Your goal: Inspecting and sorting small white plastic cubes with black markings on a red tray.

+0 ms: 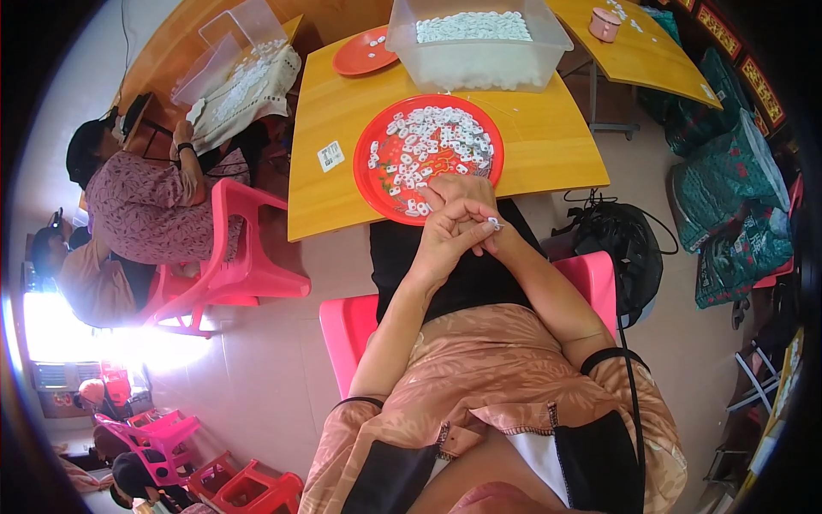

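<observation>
My left hand is closed, with a small white plastic piece at the tips of its thumb and finger, close to my right wrist. My right hand crosses behind it, over the near rim of the tray. Most of the right hand's fingers are hidden by the left, so its grip is unclear. Both hands are touching or nearly so. Many small white pieces with dark holes lie spread on the round red patterned tray, which rests on the yellow wooden table.
Behind the tray a clear plastic bin holds a heap of white pieces. A smaller red plate stands at the far left, above a printed label. A person sits at a table to the left. Dark green bags line the right side.
</observation>
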Tool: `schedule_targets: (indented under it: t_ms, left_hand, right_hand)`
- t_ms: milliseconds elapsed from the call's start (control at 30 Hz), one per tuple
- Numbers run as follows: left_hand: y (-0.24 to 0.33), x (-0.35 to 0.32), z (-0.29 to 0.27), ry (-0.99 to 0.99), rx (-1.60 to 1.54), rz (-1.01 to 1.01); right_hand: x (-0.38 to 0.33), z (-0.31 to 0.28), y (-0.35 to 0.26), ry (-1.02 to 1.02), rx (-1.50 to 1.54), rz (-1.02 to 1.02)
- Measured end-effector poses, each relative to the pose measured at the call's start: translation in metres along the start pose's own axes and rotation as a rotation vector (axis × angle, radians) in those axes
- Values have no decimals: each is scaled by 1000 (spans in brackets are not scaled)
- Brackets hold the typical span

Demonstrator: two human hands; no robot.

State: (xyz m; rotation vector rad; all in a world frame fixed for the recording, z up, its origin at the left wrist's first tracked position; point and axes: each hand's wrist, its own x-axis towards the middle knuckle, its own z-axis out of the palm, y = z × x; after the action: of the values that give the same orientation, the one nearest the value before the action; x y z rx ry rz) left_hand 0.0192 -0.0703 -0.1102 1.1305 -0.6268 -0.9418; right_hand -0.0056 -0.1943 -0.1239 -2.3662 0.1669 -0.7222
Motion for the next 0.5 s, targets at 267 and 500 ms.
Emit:
schedule_targets:
  t_ms: [267,500]
  left_hand:
    - [4,-5,5,-20,-8,23]
    - [7,-8,7,-12,-19,11]
  right_hand:
    - [-1,0,-4,-26,-5,1]
    - [-1,-7,-9,-34,0,-10]
